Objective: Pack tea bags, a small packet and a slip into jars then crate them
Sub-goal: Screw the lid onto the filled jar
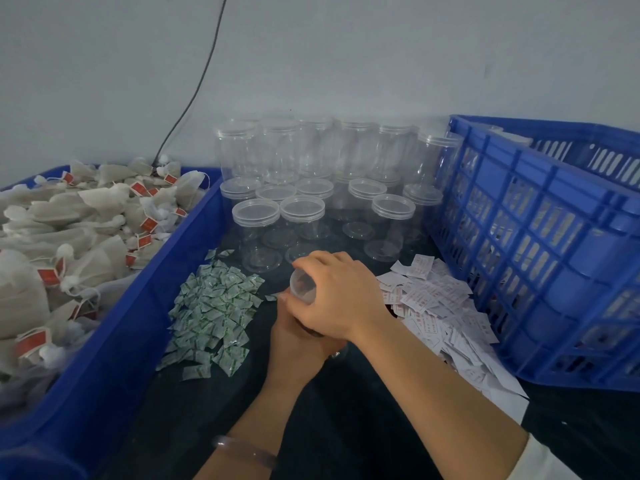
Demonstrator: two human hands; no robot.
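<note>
At the near edge of the dark table (pixel 346 427) a clear bangle (pixel 242 448) sat on the left wrist. Just beyond, in the middle of the table, both hands met on one clear jar (pixel 303 284). The left hand (pixel 294 344) curled round its lower body and was largely hidden under the right hand (pixel 341 299), whose fingers bent over the jar's top end. The jar stood roughly upright, its long axis leaning a little to the far left, with something red showing faintly through the wall. How full it was could not be told. Left of the hands lay a loose heap of small green-and-white packets (pixel 214 313), and right of them a spread of white slips (pixel 436 306) printed in red. Along the left edge a solid blue bin (pixel 138 306) held a mound of tea bags (pixel 69 230) with red tags. Along the right edge a slatted blue crate (pixel 540 237) stood tilted; its contents showed only dimly through the slats. At the far edge, against the wall, empty lidded jars (pixel 311 209) stood upright in two stacked tiers.
</note>
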